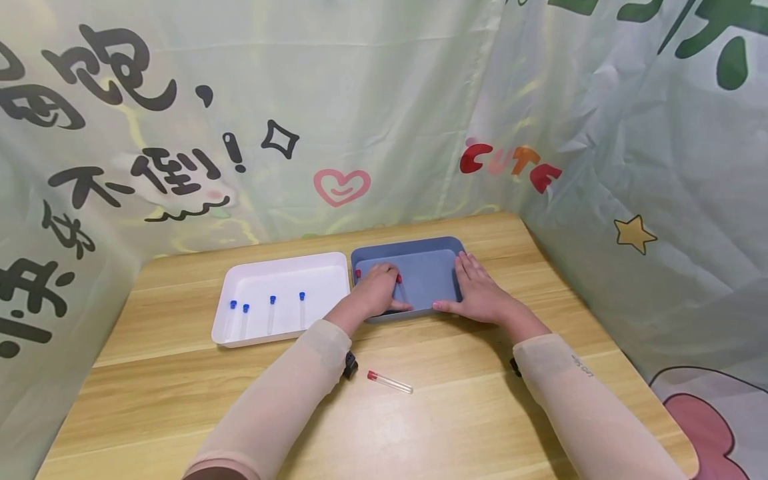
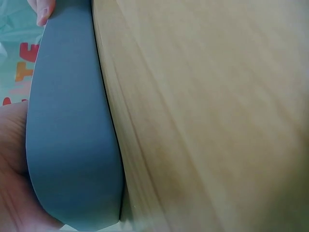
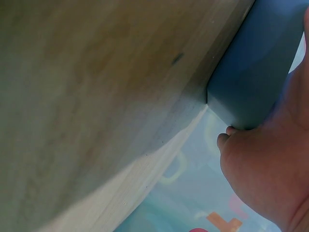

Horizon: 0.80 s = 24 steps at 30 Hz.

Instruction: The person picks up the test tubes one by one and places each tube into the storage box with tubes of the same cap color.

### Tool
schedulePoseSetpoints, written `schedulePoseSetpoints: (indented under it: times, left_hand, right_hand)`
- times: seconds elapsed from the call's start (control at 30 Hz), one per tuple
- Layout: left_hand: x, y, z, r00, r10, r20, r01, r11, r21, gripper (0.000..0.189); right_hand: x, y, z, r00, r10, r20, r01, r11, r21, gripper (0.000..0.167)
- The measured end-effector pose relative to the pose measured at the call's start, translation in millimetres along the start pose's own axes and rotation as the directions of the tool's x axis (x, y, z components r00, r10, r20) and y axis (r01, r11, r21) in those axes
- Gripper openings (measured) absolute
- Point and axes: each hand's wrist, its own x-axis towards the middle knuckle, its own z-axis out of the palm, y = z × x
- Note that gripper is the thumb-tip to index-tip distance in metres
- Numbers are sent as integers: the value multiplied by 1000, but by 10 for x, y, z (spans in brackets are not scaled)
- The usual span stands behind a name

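My left hand (image 1: 375, 291) reaches into the blue-grey tray (image 1: 429, 270), its heel over the tray's front left corner. Its curled fingers are at the red cap of a clear test tube (image 1: 403, 292), with the thumb by the tube's lower end near the front wall. Another red cap (image 1: 358, 273) shows left of this hand, the tube under it hidden. My right hand (image 1: 480, 293) rests against the tray's front right corner, fingers straight along the right wall and thumb at the front rim. The left wrist view shows the tray's outer wall (image 2: 72, 116).
A white tray (image 1: 288, 267) with several blue-capped test tubes (image 1: 273, 313) stands directly left of the blue-grey tray. One red-capped test tube (image 1: 390, 382) lies on the wooden table (image 1: 468, 413) between my forearms. Printed fabric (image 1: 408, 120) hangs behind and beside the table.
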Motion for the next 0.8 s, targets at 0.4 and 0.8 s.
schedulePoseSetpoints:
  times: [0.4,0.8]
  left_hand:
    - [-59,16,-47,1000,-15,-23,13,998,-56,96]
    - [-354,72,-195,984,-63,-166,44,992,-115,102]
  right_hand:
    - [-2,4,5,1000,0,1,0,1000,-3,133]
    - [16,39,14,1000,1,10,-1,1000,-19,133]
